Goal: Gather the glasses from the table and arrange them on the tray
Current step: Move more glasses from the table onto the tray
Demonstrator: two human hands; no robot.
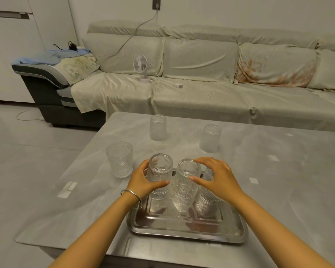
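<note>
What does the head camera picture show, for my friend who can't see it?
Two hands, left hand and right hand, hold ribbed glasses standing on a metal tray. Three more glasses wait on the grey table, before a sofa.

Six ribbed glasses: three on the desk (278, 171) at (119, 161), (157, 130), (210, 138); three over the single steel tray (182, 232) at (160, 171), (186, 187), (208, 198). One fan (141, 63).

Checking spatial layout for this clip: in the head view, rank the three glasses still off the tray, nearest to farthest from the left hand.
From the left hand:
1. Upright glass, just left of the tray, close to the hand.
2. Far-centre glass, upside down, beyond the tray.
3. Far-right glass, upside down, across the table.
</note>
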